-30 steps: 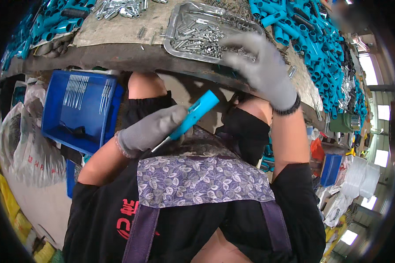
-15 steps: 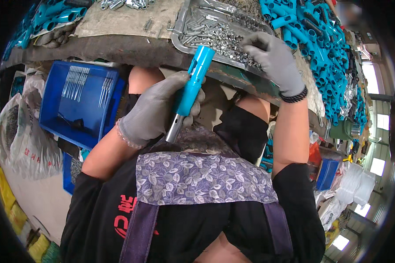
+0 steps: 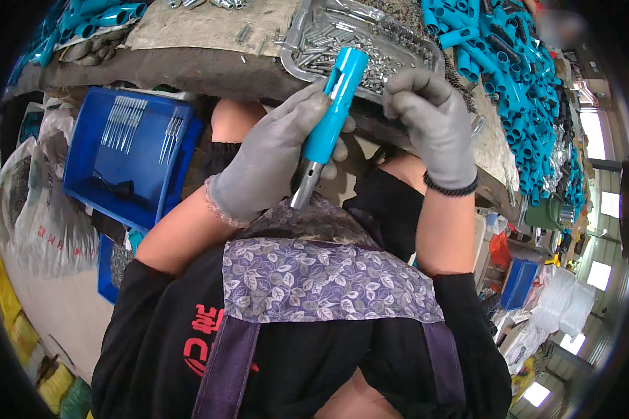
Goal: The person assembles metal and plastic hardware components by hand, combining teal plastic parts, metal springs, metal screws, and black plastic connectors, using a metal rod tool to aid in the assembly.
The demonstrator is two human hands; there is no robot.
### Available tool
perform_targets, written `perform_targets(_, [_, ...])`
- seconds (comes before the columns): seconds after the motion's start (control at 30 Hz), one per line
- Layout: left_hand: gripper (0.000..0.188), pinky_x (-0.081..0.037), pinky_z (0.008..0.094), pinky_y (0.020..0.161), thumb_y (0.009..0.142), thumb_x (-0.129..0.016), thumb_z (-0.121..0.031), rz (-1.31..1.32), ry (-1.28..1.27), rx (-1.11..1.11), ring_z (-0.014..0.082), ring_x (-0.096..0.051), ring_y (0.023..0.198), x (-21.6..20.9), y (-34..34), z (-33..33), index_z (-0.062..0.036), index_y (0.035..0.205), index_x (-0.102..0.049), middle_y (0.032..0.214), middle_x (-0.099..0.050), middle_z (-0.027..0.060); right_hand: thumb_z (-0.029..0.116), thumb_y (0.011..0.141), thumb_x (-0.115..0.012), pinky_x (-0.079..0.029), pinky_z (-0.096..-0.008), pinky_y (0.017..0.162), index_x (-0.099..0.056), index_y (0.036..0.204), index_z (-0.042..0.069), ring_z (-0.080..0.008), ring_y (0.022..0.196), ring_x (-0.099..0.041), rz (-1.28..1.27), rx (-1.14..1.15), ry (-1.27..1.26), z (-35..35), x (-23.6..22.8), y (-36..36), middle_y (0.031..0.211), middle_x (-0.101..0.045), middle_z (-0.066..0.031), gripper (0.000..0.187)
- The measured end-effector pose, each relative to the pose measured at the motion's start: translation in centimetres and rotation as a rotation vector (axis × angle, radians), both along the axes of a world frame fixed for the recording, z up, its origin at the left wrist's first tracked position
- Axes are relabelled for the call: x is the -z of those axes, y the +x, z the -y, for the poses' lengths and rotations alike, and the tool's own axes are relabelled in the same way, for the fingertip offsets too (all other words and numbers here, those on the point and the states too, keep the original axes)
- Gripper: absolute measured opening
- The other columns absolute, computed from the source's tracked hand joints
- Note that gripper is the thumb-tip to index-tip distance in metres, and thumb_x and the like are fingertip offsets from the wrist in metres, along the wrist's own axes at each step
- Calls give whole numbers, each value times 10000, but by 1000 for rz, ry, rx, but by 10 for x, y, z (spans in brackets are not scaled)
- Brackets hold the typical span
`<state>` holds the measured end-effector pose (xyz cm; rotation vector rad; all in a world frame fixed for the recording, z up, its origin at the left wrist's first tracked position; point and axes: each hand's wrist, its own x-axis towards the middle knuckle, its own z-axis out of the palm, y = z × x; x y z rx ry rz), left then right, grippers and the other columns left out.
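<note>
My gloved left hand [image 3: 262, 164] is wrapped round a bright blue plastic tube [image 3: 335, 108], held tilted with its upper end leaning right. A slot shows near the tube's top, and a shiny metal rod [image 3: 305, 185] sticks out of its lower end. To the right, my gloved right hand [image 3: 437, 129] is raised with thumb and forefinger curled into a pinch. Anything between those fingertips is too small to make out. Just beyond both hands lies a metal tray [image 3: 291, 59] of small pins and other little metal parts.
Blue plastic tubes [image 3: 521, 105] are heaped at the far right, with more tubes [image 3: 98, 21] at the far left. Below the table's left side stands a blue bin [image 3: 98, 167] holding thin metal rods [image 3: 124, 126]. Beside it are white plastic bags [image 3: 56, 230].
My left hand has moved up and right with the tube. My right hand has drawn back from the tray toward me, nearer the tube, its fingers still pinched.
</note>
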<state>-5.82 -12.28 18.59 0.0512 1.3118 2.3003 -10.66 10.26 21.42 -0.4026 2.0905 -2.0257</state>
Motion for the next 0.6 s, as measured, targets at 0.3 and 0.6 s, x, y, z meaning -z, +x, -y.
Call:
perform_targets(0.3, [563,-495,230,550,1061,-455,-349,-38,50,14,93,-581,597,10,10,-2,-80,1541,-334,765,-614,42,83,886,-705,-524,-259,724,-723,987,57,-144,810,-632,-516,105,482,43,11,40,943,-641,-62,105])
perform_targets(0.6, [562,-489,231,593,1046,-513,-284,-302,-74,-35,86,-574,662,28,28,-2,-45,1527,-346,990,-643,52,66,875,-744,-505,-238,649,-585,1069,14,-91,748,-588,104,183,-169,51,35,63,907,-593,-8,257])
